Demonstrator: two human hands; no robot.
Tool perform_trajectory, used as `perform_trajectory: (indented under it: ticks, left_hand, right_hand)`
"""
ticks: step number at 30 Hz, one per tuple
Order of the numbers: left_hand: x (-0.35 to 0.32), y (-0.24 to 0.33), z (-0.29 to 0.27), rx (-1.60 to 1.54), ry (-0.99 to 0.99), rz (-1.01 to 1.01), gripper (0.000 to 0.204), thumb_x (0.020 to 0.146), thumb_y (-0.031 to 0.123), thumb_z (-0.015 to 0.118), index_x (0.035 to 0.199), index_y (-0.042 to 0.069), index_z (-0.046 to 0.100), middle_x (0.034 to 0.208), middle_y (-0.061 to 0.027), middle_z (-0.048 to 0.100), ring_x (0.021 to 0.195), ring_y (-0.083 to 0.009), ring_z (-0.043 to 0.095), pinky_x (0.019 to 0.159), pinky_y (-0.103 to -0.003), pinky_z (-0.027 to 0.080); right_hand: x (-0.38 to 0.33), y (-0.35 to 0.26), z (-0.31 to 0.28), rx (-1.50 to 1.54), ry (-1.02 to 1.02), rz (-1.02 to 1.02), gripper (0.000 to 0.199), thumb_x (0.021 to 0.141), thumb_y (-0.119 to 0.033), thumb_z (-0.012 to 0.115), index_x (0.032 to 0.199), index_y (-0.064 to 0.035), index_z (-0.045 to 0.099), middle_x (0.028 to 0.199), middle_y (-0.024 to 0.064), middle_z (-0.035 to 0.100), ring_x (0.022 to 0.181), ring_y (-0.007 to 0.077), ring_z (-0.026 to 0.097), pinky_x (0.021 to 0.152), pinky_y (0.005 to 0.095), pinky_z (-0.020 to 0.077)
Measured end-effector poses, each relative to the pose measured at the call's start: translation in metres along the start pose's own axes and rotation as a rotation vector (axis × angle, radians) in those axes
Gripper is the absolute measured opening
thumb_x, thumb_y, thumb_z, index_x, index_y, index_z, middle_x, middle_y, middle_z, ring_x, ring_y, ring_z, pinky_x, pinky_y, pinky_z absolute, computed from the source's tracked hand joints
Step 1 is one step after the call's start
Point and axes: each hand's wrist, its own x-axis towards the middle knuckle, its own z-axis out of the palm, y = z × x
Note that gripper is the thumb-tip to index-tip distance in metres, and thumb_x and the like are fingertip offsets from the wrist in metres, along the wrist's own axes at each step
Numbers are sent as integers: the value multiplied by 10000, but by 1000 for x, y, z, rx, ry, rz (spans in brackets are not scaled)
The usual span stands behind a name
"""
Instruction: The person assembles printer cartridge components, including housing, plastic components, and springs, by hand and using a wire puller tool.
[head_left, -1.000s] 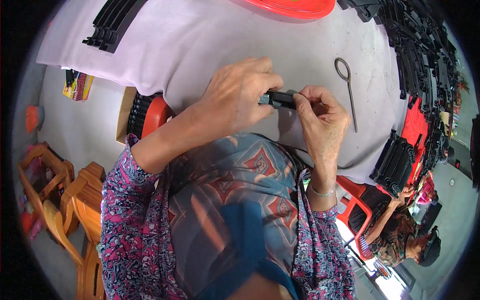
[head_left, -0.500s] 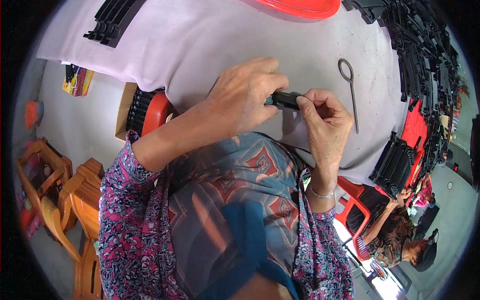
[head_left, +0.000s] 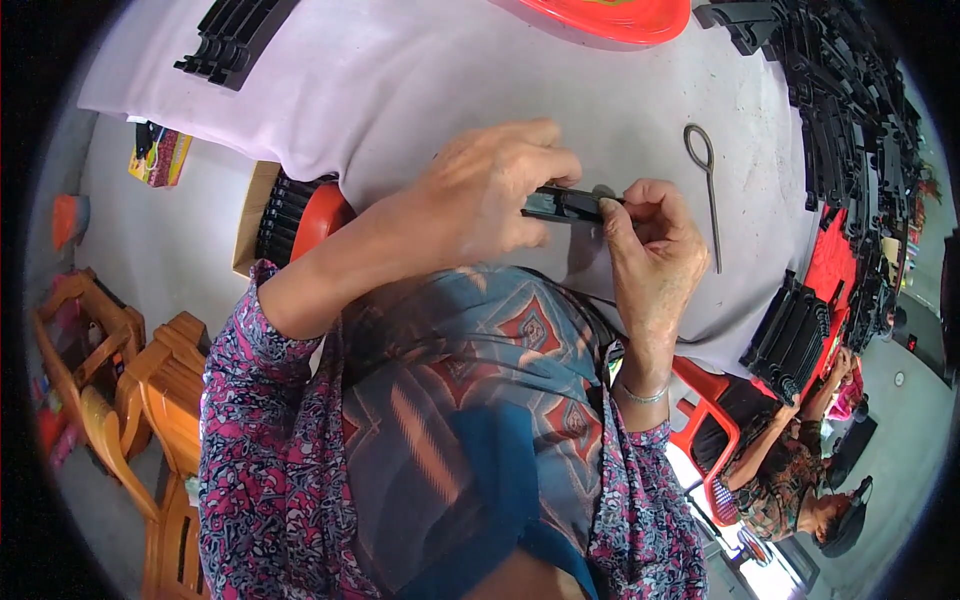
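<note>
Both hands meet over the near edge of a table covered in pale cloth [head_left: 420,80]. My left hand [head_left: 490,195] wraps around the left end of a narrow black plastic strip [head_left: 565,203]. My right hand [head_left: 650,240] pinches the strip's right end between thumb and fingertips. A thin metal pin with a looped head [head_left: 708,190] lies on the cloth just right of my right hand.
Stacks of black plastic strips lie at the far left [head_left: 235,35], along the right edge [head_left: 850,110] and at the near right [head_left: 795,335]. A red tray [head_left: 610,15] sits at the far side. Another person [head_left: 790,470] sits lower right by a red chair [head_left: 700,400]. Wooden chairs [head_left: 150,400] stand left.
Both hands shifted slightly to the right along the black strip; my right fingers keep their pinch on its end. The metal pin has not moved.
</note>
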Motion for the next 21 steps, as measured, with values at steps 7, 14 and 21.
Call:
perform_trajectory:
  ticks: [7, 14, 21]
  left_hand:
    - [-3, -2, -5, 12, 1, 10, 297, 669, 6, 731, 942, -18, 617, 850, -125, 546, 778, -305, 577, 673, -406, 449]
    - [-10, -1, -10, 12, 6, 28, 291, 690, -18, 718, 973, -8, 647, 871, -93, 558, 774, -264, 581, 667, -358, 465]
    - [-7, 8, -6, -50, 121, 42, 213, 785, 57, 728, 976, -2, 656, 908, -84, 556, 798, -229, 578, 679, -329, 465]
  right_hand:
    - [1, 4, 0, -6, 20, -7, 160, 798, -56, 735, 859, -38, 588, 666, 39, 636, 579, 72, 596, 537, 240, 464]
    - [2, 8, 0, 90, 25, 22, 163, 792, -17, 732, 871, -38, 592, 661, 14, 611, 594, 46, 568, 532, 217, 445]
    - [3, 11, -14, 512, -88, 99, 176, 810, 73, 707, 912, -33, 610, 809, -13, 615, 720, 30, 545, 642, 179, 430]
